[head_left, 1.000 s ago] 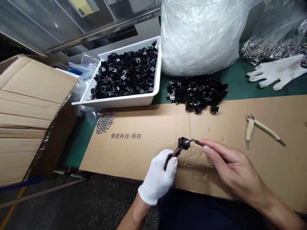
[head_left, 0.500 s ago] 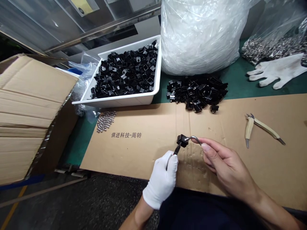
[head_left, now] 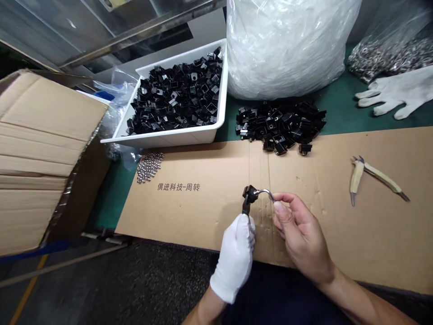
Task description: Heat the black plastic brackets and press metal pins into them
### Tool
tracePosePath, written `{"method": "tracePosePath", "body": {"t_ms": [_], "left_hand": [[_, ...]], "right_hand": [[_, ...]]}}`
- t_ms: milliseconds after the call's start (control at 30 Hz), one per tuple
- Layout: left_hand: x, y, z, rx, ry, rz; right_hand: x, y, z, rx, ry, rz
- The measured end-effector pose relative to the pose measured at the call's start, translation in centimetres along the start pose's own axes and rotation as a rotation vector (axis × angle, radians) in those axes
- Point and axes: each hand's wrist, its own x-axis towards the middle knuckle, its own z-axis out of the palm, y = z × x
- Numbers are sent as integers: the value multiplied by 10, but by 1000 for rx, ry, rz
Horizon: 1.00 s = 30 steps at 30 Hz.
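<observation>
My left hand point(head_left: 235, 255), in a white glove, is closed round a dark hand tool point(head_left: 246, 206), most of it hidden in the fist. Its tip meets a small black block-like part point(head_left: 250, 194) held above the cardboard. From the right, a bent metal rod point(head_left: 265, 191), shaped like a hook, reaches that part at a small silver fitting. Bare thumb and fingers of my right hand point(head_left: 302, 234) pinch the rod's other end. Whether rod and part are joined or only touching I cannot tell.
Similar black parts fill a white tray point(head_left: 221, 104) and form a pile point(head_left: 280, 124) beside it. Small metal pins point(head_left: 149, 167) lie on the cardboard sheet point(head_left: 203, 216). Cutting pliers point(head_left: 375, 174), a loose glove point(head_left: 395, 97), a plastic bag point(head_left: 287, 49) and a carton point(head_left: 43, 135) surround it.
Both hands have shifted slightly, the right one leftward and down. The black part and rod have moved a little left and up, and the dark tool now stands more upright.
</observation>
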Motion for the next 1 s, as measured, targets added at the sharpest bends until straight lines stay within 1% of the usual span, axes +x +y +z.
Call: {"method": "tracePosePath", "body": {"t_ms": [67, 200, 500, 733, 1000], "left_hand": [[-1, 1, 3, -120, 4, -76], [-3, 5, 7, -201, 11, -116], [-3, 7, 10, -275, 54, -128], [-3, 8, 12, -267, 111, -127], [-5, 9, 14, -241, 153, -79]], "right_hand": [[-1, 5, 4, 10, 11, -18], [-2, 14, 10, 31, 37, -45], [0, 27, 27, 65, 108, -123], [2, 33, 36, 84, 144, -161], [1, 38, 44, 140, 173, -179]]}}
